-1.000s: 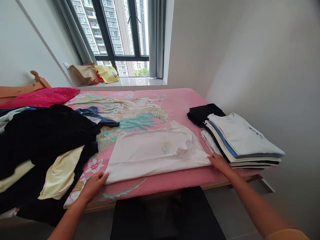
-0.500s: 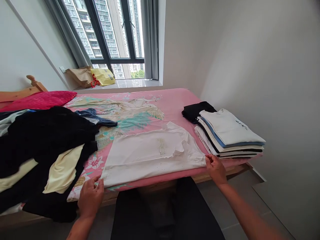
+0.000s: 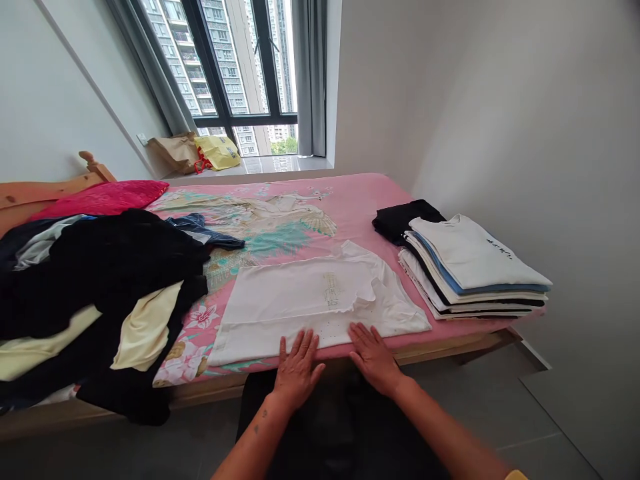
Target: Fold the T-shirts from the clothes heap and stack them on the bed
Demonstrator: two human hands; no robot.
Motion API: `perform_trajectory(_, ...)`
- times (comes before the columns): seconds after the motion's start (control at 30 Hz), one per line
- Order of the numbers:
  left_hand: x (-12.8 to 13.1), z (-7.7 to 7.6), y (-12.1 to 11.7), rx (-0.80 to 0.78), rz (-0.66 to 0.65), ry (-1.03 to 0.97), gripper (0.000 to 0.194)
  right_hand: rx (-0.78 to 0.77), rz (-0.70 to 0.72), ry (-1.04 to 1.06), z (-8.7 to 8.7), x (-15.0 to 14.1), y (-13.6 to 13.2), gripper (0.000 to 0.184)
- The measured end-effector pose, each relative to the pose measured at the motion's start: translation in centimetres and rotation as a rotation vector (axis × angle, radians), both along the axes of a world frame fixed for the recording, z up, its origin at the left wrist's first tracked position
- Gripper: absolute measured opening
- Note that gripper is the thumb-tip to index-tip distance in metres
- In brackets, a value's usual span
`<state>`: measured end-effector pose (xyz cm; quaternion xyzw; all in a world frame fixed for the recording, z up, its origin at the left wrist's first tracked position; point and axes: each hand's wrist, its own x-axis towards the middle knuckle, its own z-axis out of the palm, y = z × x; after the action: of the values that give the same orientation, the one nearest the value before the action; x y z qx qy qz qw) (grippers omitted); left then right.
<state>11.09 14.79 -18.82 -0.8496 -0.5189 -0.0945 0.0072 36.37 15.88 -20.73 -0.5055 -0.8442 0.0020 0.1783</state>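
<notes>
A white T-shirt (image 3: 285, 297) with a small printed design lies on the bed, its near side folded over lengthwise and its collar toward the right. My left hand (image 3: 296, 370) is flat, fingers spread, with the fingertips on the shirt's near folded edge. A short way to the right, my right hand (image 3: 374, 357) also lies flat and open, its fingertips touching the same edge. Neither hand grips the cloth.
A heap of loose dark clothes (image 3: 125, 257) with a cream garment (image 3: 147, 327) covers the left side. On the right stands a stack of folded shirts (image 3: 480, 260) beside a folded black garment (image 3: 405, 219). Bags (image 3: 217, 152) rest on the windowsill behind the pink bed sheet (image 3: 365, 200).
Both hands have let go of the shirt's near corners and moved inward to the middle of its near edge, fingers now flattened. The view has shifted slightly.
</notes>
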Motion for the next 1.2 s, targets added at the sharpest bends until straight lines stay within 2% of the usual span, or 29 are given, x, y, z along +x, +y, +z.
perform_trajectory(0.13, -8.7, 0.2, -0.7, -0.032, 0.356, 0.082, 0.06, 0.034, -0.313, -0.094, -2.5, 9.4, 0.3, 0.055)
perform_trajectory(0.2, -12.1, 0.9, -1.0, -0.015, 0.547, 0.13, 0.057, 0.055, -0.412, -0.091, -2.6, 12.0, 0.3, 0.054)
perform_trajectory(0.23, -13.0, 1.4, -1.0, 0.004, 0.614, 0.145, 0.054, 0.071, -0.442, -0.074, -2.3, 12.2, 0.3, 0.053)
perform_trajectory(0.3, -12.7, 2.4, -0.7, 0.043, 0.636, 0.141, 0.049, 0.106, -0.437, -0.013, -1.0, 10.6, 0.4, 0.049)
perform_trajectory(0.33, -11.5, 2.9, -0.3, 0.055, 0.584, 0.121, 0.048, 0.121, -0.4, 0.029, -0.1, 8.9, 0.5, 0.047)
perform_trajectory(0.47, -4.7, 3.4, 1.5, 0.021, 0.172, 0.027, 0.046, 0.099, -0.077, 0.166, 2.3, 1.0, 0.7, 0.037)
perform_trajectory(0.53, -3.1, 3.1, 2.2, -0.021, 0.085, 0.018, 0.047, 0.052, 0.049, 0.164, 2.2, -0.7, 1.0, 0.034)
perform_trajectory(0.6, -4.4, 2.5, 2.7, -0.078, 0.183, 0.04, 0.05, 0.019, 0.059, 0.131, 1.3, 0.0, 1.4, 0.037)
perform_trajectory(0.73, -11.8, 1.9, 3.1, -0.187, 0.53, 0.126, 0.063, 0.009, -0.099, 0.044, -1.1, 4.1, 1.8, 0.047)
perform_trajectory(0.8, -15.0, 2.1, 2.8, -0.22, 0.627, 0.154, 0.066, 0.018, -0.139, 0.019, -1.9, 5.1, 1.8, 0.05)
perform_trajectory(0.87, -16.5, 2.4, 2.5, -0.242, 0.68, 0.163, 0.067, 0.043, -0.17, 0.012, -2.4, 5.1, 1.6, 0.05)
perform_trajectory(0.93, -16.5, 2.7, 2.3, -0.239, 0.718, 0.163, 0.066, 0.069, -0.199, 0.009, -2.6, 4.5, 1.4, 0.05)
perform_trajectory(1.03, -14.6, 3.0, 2.4, -0.171, 0.726, 0.162, 0.06, 0.088, -0.213, -0.003, -2.6, 3.9, 1.2, 0.05)
perform_trajectory(1.1, -12.6, 3.2, 2.5, -0.121, 0.641, 0.144, 0.057, 0.094, -0.218, -0.009, -2.6, 3.8, 1.2, 0.051)
perform_trajectory(1.2, -9.1, 3.2, 2.6, -0.114, 0.438, 0.082, 0.056, 0.1, -0.237, -0.008, -2.8, 3.8, 1.1, 0.051)
